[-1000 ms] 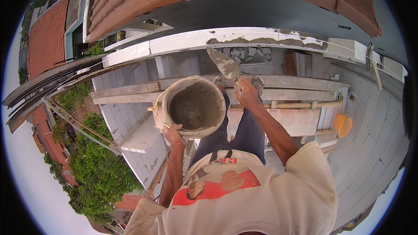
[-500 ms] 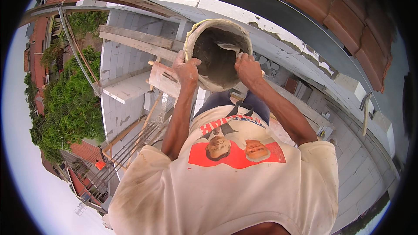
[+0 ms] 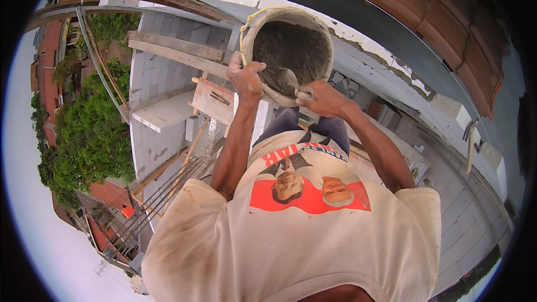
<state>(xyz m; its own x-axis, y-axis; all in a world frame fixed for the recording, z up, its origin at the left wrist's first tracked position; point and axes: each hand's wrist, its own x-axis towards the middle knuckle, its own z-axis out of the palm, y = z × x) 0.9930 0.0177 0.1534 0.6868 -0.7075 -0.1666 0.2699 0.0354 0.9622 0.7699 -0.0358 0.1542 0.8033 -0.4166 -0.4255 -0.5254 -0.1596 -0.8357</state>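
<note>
Shifted the trowel [image 3: 284, 79] from mid-opening to the near inner wall of the bucket [image 3: 275, 96], apparently working the mortar [image 3: 296, 45] against that side. Held it by the handle in a closed right hand [image 3: 324, 98], with the left hand [image 3: 246, 79] gripping the bucket's near-left rim. Pointed the blade leftward and slightly away, with the long axis slanting from the right hand toward the left hand.

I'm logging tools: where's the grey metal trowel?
Head view, upper centre: the trowel is at the near rim of the round grey bucket, held in the right hand.
</note>
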